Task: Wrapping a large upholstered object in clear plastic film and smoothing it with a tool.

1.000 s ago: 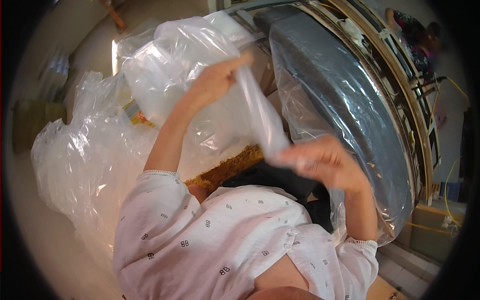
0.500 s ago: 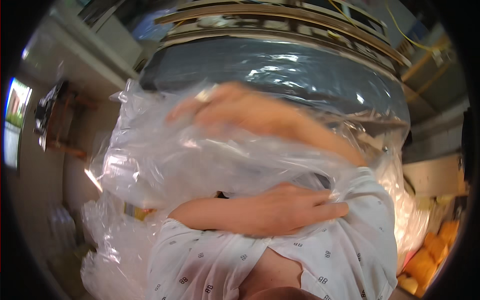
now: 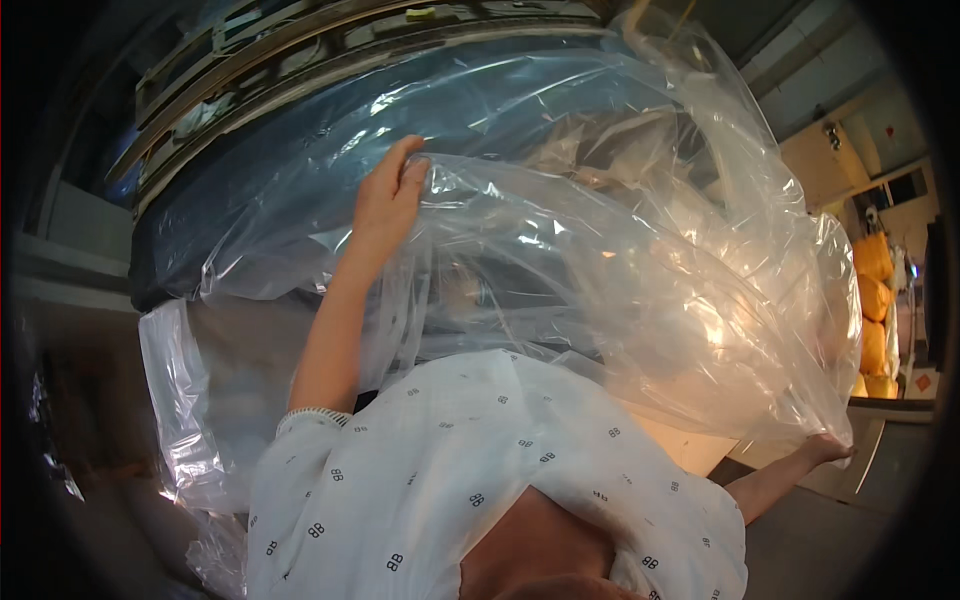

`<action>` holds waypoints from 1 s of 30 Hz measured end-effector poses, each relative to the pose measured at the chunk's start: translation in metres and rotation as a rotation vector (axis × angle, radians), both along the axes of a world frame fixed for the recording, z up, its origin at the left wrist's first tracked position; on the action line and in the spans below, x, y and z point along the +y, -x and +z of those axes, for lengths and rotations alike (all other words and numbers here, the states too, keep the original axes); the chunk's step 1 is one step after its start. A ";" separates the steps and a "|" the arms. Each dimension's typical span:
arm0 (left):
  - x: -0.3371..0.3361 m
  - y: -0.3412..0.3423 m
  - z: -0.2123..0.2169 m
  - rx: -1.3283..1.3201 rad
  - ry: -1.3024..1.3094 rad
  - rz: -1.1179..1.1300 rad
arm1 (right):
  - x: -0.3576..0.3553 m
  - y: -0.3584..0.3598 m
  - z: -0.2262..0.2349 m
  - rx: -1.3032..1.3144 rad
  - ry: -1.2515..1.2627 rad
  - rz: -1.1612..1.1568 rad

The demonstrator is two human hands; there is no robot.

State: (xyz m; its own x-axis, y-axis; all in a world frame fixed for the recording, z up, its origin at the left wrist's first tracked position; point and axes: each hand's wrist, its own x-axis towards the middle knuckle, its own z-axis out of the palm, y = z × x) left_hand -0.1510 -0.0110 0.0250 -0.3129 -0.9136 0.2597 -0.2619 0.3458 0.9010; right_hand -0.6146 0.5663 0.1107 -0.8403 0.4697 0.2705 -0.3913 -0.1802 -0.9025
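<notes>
A large clear plastic sheet (image 3: 560,235) lies crumpled and billowing over a long dark blue-grey piece (image 3: 290,165) in front of me. My left hand (image 3: 388,200) reaches forward near the middle, its fingers and thumb closed on a gathered fold of the sheet. Far out to the right, my right hand (image 3: 828,449) is closed on the sheet's lower corner, the arm stretched sideways. Between the two hands the film spreads in a wide, shiny swell. Folds hide much of what lies beneath it.
Wooden slats or frames (image 3: 270,50) run behind the dark piece. Orange bundles (image 3: 874,300) are stacked at the far right. A tan board (image 3: 690,445) shows beside my right side. More plastic (image 3: 175,390) hangs down on the left.
My crossed arms have come apart: the left hand went forward, the right hand swung far out to the right. The film now spreads to the right, and my view has turned.
</notes>
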 end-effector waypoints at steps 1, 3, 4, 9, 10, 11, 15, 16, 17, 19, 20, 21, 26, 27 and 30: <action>-0.008 0.020 -0.010 -0.027 -0.041 -0.096 | 0.032 0.007 0.003 -0.056 -0.254 0.000; -0.027 0.060 -0.023 -0.043 -0.102 -0.257 | 0.147 0.076 0.001 -0.012 -0.895 0.166; -0.027 0.061 -0.018 -0.050 -0.024 -0.206 | 0.061 0.067 -0.016 0.584 -1.347 0.361; -0.039 0.071 0.004 -0.074 0.099 -0.189 | -0.229 -0.049 -0.002 0.211 -1.157 0.336; -0.037 0.069 0.012 -0.078 0.137 -0.185 | -0.268 -0.067 -0.001 0.329 -1.145 0.421; -0.035 0.080 0.027 -0.105 0.192 -0.204 | -0.292 -0.080 -0.004 0.410 -1.090 0.579; -0.026 0.052 0.042 -0.084 0.267 -0.136 | -0.428 -0.176 -0.034 0.589 -0.766 1.358; -0.020 0.050 0.049 -0.087 0.266 -0.129 | -0.450 -0.201 -0.053 0.691 -0.796 1.256; -0.012 0.048 0.056 -0.128 0.324 -0.130 | -0.468 -0.221 -0.066 0.792 -0.819 1.152; 0.017 0.037 0.072 -0.182 0.384 -0.090 | -0.490 -0.247 -0.061 0.604 -0.718 1.406; 0.038 0.034 0.078 -0.360 0.482 0.003 | -0.496 -0.254 -0.060 0.387 -0.629 1.622; 0.051 0.025 0.081 -0.545 0.577 0.103 | -0.497 -0.257 -0.054 0.401 -0.626 1.534; 0.068 -0.097 0.045 -0.873 0.427 0.438 | -0.503 -0.207 -0.045 0.775 -0.739 0.899; 0.073 -0.127 0.042 -0.859 0.378 0.470 | -0.503 -0.190 -0.050 0.829 -0.781 0.783; 0.087 -0.204 0.046 -0.736 0.200 0.534 | -0.500 -0.153 -0.041 0.734 -0.844 0.759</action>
State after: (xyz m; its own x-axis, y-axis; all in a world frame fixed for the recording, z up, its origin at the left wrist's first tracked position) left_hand 0.0529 0.0762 0.0713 -0.0123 -0.9437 0.3306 -0.9127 0.1456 0.3819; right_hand -0.4612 0.0663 0.0695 -0.3544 -0.5736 0.7385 -0.8793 -0.0643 -0.4719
